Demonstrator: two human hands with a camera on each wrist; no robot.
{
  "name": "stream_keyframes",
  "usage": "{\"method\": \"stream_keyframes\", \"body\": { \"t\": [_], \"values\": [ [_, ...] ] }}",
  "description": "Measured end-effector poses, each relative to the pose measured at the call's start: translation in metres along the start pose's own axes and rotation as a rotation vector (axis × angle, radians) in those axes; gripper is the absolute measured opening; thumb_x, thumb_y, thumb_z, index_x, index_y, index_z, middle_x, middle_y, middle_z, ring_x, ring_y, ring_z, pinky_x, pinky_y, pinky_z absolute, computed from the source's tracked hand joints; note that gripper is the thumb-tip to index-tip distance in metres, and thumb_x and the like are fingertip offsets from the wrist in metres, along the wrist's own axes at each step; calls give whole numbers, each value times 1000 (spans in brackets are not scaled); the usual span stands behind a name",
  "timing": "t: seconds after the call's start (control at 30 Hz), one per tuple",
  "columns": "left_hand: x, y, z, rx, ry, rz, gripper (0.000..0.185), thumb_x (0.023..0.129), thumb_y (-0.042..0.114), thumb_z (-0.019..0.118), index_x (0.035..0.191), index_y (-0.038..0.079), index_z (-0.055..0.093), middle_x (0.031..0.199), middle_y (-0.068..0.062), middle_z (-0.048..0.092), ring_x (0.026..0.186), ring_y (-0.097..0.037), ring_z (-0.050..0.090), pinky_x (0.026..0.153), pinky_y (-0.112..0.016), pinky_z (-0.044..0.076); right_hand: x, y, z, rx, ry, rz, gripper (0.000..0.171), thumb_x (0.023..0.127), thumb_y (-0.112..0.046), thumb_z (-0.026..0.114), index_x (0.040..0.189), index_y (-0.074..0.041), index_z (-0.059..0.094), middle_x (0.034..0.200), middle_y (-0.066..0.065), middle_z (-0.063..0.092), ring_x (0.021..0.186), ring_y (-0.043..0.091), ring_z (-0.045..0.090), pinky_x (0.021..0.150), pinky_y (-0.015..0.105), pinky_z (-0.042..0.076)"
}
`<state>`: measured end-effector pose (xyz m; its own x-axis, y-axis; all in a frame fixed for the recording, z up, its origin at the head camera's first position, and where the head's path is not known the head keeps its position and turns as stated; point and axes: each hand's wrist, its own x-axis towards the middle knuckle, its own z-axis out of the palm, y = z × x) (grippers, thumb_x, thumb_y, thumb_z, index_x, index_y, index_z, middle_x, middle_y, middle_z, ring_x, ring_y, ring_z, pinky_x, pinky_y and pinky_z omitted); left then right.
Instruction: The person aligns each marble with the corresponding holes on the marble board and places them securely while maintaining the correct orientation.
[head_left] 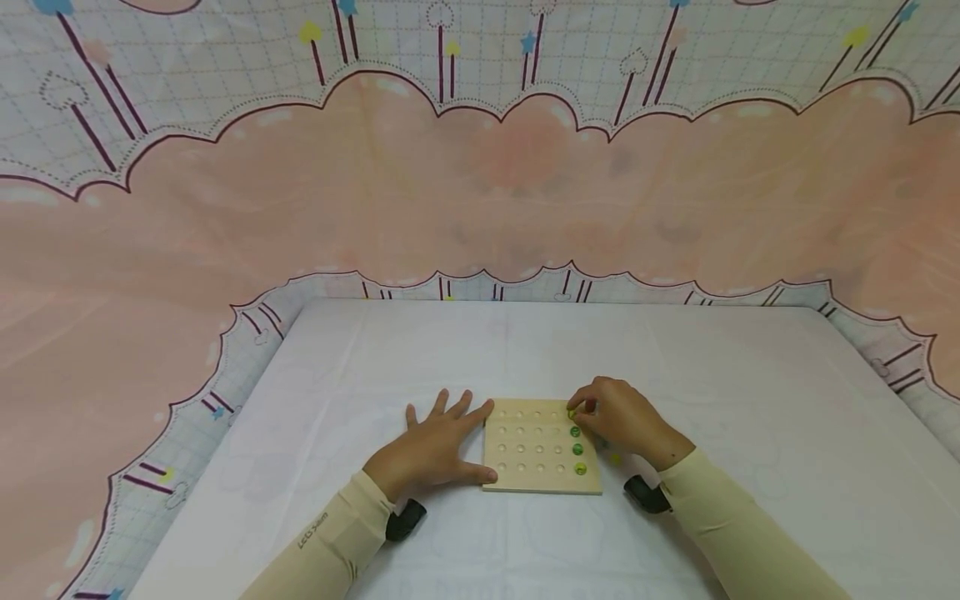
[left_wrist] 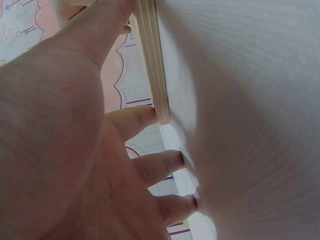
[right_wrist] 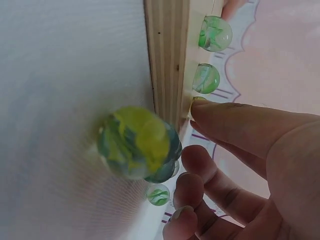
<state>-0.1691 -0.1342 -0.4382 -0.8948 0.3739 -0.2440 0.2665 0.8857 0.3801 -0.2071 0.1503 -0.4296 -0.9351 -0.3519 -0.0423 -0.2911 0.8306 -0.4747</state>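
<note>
Small dark lettering runs along the left sleeve (head_left: 322, 533), near the left hand (head_left: 427, 450); it seems to read "Let's Slim".

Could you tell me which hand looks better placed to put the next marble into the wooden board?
Right, probably: the right hand already pinches a marble over the wooden board, while the left hand lies flat against its edge.

Both arms wear long, close-fitting cream sleeves that end at the wrists. The left sleeve (head_left: 330, 533) carries a small line of dark lettering along the forearm, too small to read surely. The right sleeve (head_left: 720, 517) is plain. A small black device is strapped under each wrist, the left one (head_left: 406, 518) and the right one (head_left: 647, 493). Both hands are bare, without rings or gloves.
</note>
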Motion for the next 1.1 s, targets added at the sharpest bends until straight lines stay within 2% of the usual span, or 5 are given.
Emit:
{"method": "stream_keyframes", "body": {
  "t": [0.23,0.47,0.77,1.1],
  "values": [
    [1,3,0,10,0,-1,102,74,65,77,158,33,29,167,-9,19,154,-45,5,110,-81,2,-5,2,-6,-5,-7,33,17,87,-11,74,103,-13,78,89,2,65,76,16,53,63,28,45],
    [3,4,2,24,-8,-7,103,73,67,76,158,34,28,168,-9,19,154,-45,6,110,-81,3,-14,9,-14,-26,23,26,18,87,-12,76,105,-11,78,88,2,65,71,15,51,62,28,43],
    [4,2,2,18,-2,-5,103,73,67,76,158,33,29,167,-9,19,154,-45,5,110,-81,2,-21,16,-19,-44,24,87,20,87,-12,77,106,-14,78,91,2,65,77,17,53,65,28,46],
    [3,-1,3,10,-3,-7,102,74,67,75,158,33,28,168,-9,17,155,-43,3,111,-80,0,-30,20,-20,-8,27,99,18,87,-10,77,104,-14,78,90,2,65,75,17,52,64,28,45]
  ]
}}
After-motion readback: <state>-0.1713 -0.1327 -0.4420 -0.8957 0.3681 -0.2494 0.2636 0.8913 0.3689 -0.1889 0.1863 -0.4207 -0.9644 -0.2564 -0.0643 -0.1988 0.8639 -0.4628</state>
